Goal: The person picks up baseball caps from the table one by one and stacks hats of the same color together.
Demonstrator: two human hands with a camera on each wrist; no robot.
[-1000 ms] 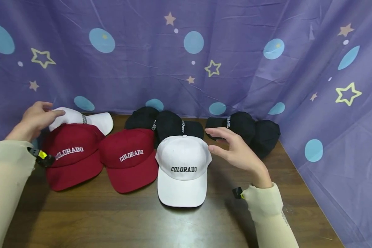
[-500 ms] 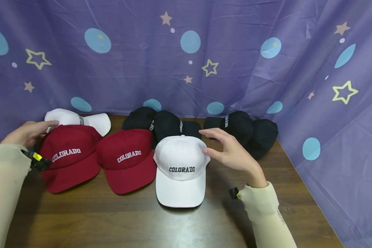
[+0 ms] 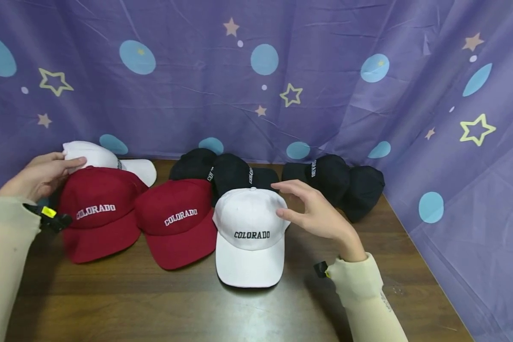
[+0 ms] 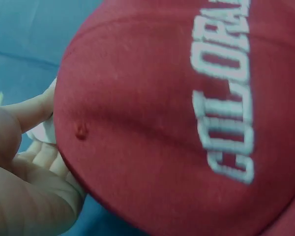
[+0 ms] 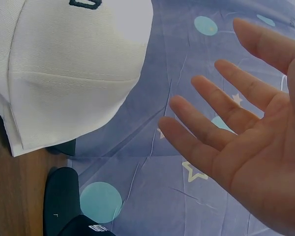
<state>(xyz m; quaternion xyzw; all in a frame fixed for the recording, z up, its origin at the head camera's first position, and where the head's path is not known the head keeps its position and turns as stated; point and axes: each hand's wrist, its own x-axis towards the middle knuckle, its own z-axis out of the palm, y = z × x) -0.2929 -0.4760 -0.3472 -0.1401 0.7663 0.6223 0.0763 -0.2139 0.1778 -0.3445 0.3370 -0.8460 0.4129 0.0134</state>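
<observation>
At the back left, my left hand (image 3: 40,176) pinches the rear of a white baseball cap (image 3: 91,154), thumb on its near side. In the left wrist view a red cap (image 4: 137,98) hides most of that grip; only a sliver of the white cap (image 4: 45,132) shows between the fingers. My right hand (image 3: 320,213) hovers beside the front white cap (image 3: 252,213), which faces me with COLORADO in black. In the right wrist view that hand's fingers (image 5: 201,140) are spread and hold nothing, apart from the white cap (image 5: 83,54).
A second red cap (image 3: 177,209) sits between the left red cap (image 3: 104,190) and the front white cap. Behind stand several black caps, one pair at the centre (image 3: 231,171) and one at the right (image 3: 331,178). A purple curtain (image 3: 188,104) borders the wooden table (image 3: 154,304).
My left hand came down to the back white cap and took hold of it; its crown has risen and tilted since half a second ago. The right hand has barely moved.
</observation>
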